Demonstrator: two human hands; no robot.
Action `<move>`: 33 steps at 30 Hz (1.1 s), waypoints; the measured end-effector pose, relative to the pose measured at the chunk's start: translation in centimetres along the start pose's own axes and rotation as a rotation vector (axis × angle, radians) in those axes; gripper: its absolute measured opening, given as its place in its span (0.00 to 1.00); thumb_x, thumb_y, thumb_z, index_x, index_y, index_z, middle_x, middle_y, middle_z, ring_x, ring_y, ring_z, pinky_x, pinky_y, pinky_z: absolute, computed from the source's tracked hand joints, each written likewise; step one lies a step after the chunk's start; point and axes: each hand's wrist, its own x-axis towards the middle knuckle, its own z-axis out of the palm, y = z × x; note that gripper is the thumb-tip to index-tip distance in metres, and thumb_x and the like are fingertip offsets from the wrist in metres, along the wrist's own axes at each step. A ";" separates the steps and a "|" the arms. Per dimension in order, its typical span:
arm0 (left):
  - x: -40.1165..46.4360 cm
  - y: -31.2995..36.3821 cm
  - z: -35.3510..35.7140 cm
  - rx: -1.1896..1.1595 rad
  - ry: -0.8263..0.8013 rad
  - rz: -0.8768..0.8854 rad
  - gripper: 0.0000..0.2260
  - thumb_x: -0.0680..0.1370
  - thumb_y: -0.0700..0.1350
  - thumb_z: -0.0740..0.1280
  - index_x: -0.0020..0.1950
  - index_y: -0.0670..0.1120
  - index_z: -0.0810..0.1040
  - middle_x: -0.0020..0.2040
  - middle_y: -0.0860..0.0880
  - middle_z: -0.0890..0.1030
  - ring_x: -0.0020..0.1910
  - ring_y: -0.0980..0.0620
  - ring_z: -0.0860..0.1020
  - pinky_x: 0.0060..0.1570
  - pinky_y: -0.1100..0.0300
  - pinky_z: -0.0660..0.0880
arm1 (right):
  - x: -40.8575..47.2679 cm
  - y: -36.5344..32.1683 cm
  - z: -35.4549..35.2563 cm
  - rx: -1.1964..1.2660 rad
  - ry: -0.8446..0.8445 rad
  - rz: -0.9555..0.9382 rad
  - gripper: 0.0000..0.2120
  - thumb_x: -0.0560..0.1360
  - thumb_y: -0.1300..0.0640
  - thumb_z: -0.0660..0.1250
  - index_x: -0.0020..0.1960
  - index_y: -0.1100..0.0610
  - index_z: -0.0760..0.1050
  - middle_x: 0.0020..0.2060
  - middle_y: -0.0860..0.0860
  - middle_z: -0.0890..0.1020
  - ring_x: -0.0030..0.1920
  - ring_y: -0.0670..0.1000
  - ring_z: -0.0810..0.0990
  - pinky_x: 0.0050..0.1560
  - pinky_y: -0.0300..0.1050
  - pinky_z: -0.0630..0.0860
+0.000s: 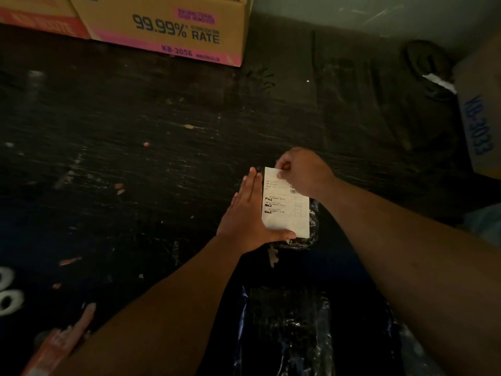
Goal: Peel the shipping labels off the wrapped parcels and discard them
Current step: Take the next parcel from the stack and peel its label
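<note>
A white shipping label [284,210] with small black print lies on a dark, plastic-wrapped parcel [313,226] on the dark floor. My right hand [303,172] pinches the label's far top corner between thumb and fingers. My left hand [248,215] lies flat against the parcel's left side, fingers straight, with the thumb under the label's near edge. A second dark wrapped parcel [287,327] lies closer to me, between my forearms. The first parcel is mostly hidden by the label and my hands.
A tan and pink cardboard box [168,25] stands at the back left, and another box [479,115] at the right edge. A dark roll [425,61] lies by the back wall. Paper scraps dot the floor, one torn piece [272,257] just below the parcel.
</note>
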 end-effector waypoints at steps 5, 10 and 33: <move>0.0 0.0 -0.1 -0.007 -0.001 -0.004 0.68 0.60 0.73 0.75 0.81 0.49 0.33 0.81 0.54 0.32 0.80 0.55 0.35 0.77 0.48 0.44 | 0.4 -0.2 0.0 0.034 -0.057 -0.003 0.15 0.76 0.55 0.69 0.62 0.50 0.78 0.57 0.49 0.81 0.54 0.47 0.79 0.48 0.39 0.72; -0.1 0.0 -0.1 -0.007 -0.004 -0.008 0.68 0.60 0.74 0.75 0.81 0.49 0.33 0.81 0.54 0.32 0.80 0.54 0.35 0.77 0.47 0.45 | 0.1 -0.2 -0.1 0.128 -0.006 -0.009 0.06 0.78 0.57 0.67 0.51 0.50 0.81 0.47 0.46 0.82 0.47 0.45 0.80 0.39 0.37 0.72; -0.2 0.0 -0.9 0.016 -0.085 -0.002 0.73 0.56 0.72 0.79 0.80 0.48 0.32 0.79 0.54 0.28 0.80 0.53 0.35 0.78 0.43 0.47 | -2.5 1.2 -3.4 -0.015 -0.047 -0.123 0.06 0.77 0.55 0.69 0.52 0.51 0.82 0.46 0.44 0.79 0.45 0.42 0.76 0.42 0.36 0.70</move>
